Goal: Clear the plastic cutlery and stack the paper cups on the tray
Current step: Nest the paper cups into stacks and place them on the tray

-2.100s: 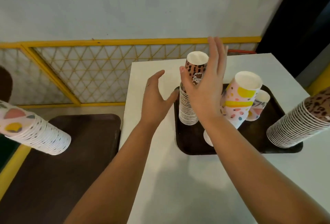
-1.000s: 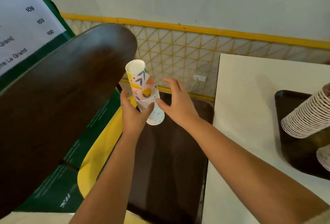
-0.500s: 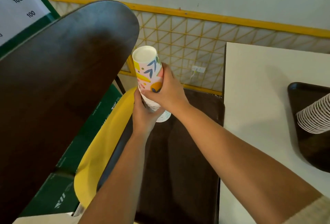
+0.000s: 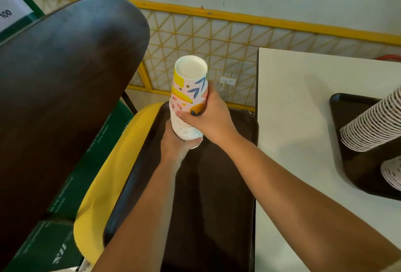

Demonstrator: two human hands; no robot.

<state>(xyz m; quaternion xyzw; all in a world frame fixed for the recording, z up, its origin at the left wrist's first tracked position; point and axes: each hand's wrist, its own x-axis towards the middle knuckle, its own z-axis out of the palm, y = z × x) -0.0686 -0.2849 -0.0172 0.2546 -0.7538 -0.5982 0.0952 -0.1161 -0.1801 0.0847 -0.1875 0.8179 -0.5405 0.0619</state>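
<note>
A stack of colourful paper cups (image 4: 188,91), bottoms up, is held upright above a dark brown tray (image 4: 212,195) on the seat left of the table. My right hand (image 4: 208,117) wraps the top cup from the right. My left hand (image 4: 175,141) grips the stack's lower rims from below. On the white table (image 4: 303,102) at right, a second dark tray (image 4: 349,107) carries a long leaning stack of cups (image 4: 373,124) and the edge of another cup stack (image 4: 391,173). No cutlery is in view.
A large dark seat back (image 4: 65,76) fills the left. A yellow chair seat (image 4: 104,185) lies under the near tray. A yellow lattice fence (image 4: 217,39) runs along the wall behind, with a green menu board (image 4: 13,11) at top left.
I turned from the table's tray to the seat at left and took the colourful cup stack in both hands. The stack now stands more upright and a little higher.
</note>
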